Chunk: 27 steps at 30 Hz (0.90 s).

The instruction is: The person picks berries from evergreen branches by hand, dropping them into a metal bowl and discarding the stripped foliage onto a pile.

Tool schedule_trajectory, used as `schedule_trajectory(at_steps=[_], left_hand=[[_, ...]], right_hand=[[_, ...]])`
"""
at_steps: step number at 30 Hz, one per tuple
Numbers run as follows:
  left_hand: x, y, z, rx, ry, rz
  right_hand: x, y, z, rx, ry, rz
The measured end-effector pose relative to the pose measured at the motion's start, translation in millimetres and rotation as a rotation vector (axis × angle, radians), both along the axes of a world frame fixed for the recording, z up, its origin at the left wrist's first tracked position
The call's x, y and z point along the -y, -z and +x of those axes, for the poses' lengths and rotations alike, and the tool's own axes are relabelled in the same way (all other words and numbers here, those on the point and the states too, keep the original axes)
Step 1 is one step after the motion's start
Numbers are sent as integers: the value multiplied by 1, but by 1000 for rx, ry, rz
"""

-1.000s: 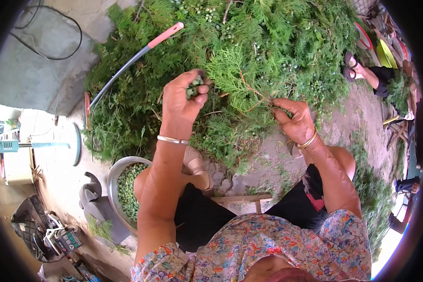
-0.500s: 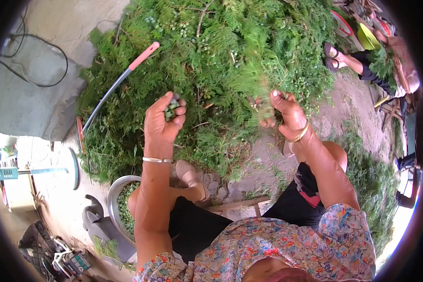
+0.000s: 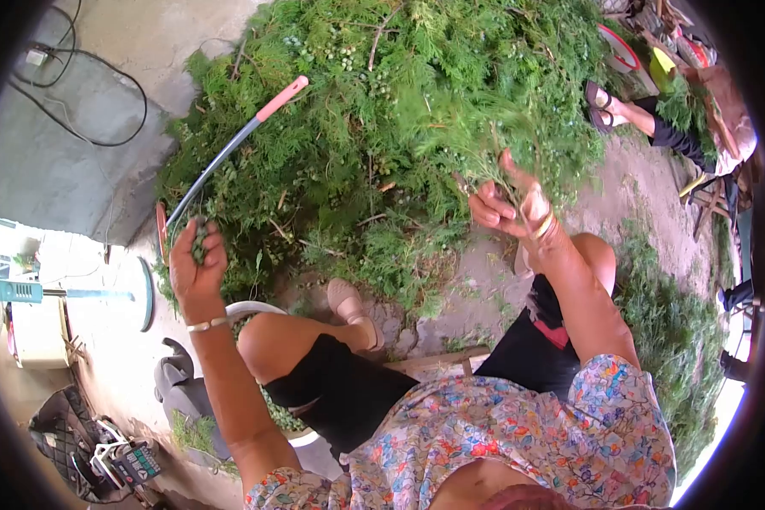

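Observation:
My left hand (image 3: 197, 265) is closed round a cluster of small green cones (image 3: 200, 242), left of my knee and near the lower end of a long-handled tool with a pink grip (image 3: 282, 98). In my right hand (image 3: 512, 200) are the stems of a leafy green sprig (image 3: 476, 140), whose tips blur over the pile. A large heap of evergreen branches (image 3: 340, 127) with pale cones lies in front of me. Beside my left leg, partly hidden by it, stands a white-rimmed basin (image 3: 251, 308) holding small green cones.
At the right edge another person (image 3: 727, 119) sits, holding greenery, near a red-rimmed basin (image 3: 618, 48). More cut branches (image 3: 667, 340) lie at the right. On the left are a concrete slab (image 3: 85, 144) with a black cable, a fan stand (image 3: 93, 293) and a dark bag (image 3: 68, 433).
My left hand has moved left and down with its cones. My left knee has shifted over the basin. The sprig in my right hand has changed position slightly.

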<state>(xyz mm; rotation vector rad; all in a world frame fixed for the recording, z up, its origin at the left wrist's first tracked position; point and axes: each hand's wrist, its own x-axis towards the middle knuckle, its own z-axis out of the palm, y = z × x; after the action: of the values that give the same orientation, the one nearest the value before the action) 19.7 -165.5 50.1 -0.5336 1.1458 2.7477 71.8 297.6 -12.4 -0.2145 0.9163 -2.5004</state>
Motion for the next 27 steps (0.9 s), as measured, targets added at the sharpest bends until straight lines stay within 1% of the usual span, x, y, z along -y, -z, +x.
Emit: schedule_trajectory(at_steps=[2,4,6,8,10,12,13,15,17,18,20,21,22,24,25,26,27], left_hand=[[35,18,34,48,-7,-64],[67,38,72,176,-186,-360],[95,58,115,313,-305,-450],[127,86,159,335,-314,-518],[135,94,199,319,-159,-812],[116,98,227,473,-291,-1308],[137,122,239,418,-325,-1300],[158,136,254,305,-144,-1265],[169,151,266,443,-233,-1392],[167,147,268,424,-223,-1389],[164,138,270,528,-262,-1103],[165,138,268,516,-248,-1103],[166,138,264,436,-332,-1088],[162,133,250,304,-444,-1020],[159,128,241,282,-447,-1025],[154,121,230,256,-447,-1029],[158,118,221,297,-335,-1194]], right_hand=[[-1,3,7,71,7,9],[-3,2,8,72,117,77],[-2,-5,18,167,150,107],[0,-8,20,160,281,207],[-1,-6,26,176,318,190],[0,-20,35,184,370,305],[0,-21,40,222,415,334],[-2,-21,49,212,431,328],[-10,-23,59,185,420,333],[-15,-28,65,179,440,334],[-22,-42,80,31,431,260],[-26,-52,88,-56,470,351],[-35,-48,95,-57,488,355],[-55,-48,110,-102,579,593],[-62,-52,124,-41,649,731],[-63,-64,137,-39,685,742],[-64,-75,151,-35,783,799]])
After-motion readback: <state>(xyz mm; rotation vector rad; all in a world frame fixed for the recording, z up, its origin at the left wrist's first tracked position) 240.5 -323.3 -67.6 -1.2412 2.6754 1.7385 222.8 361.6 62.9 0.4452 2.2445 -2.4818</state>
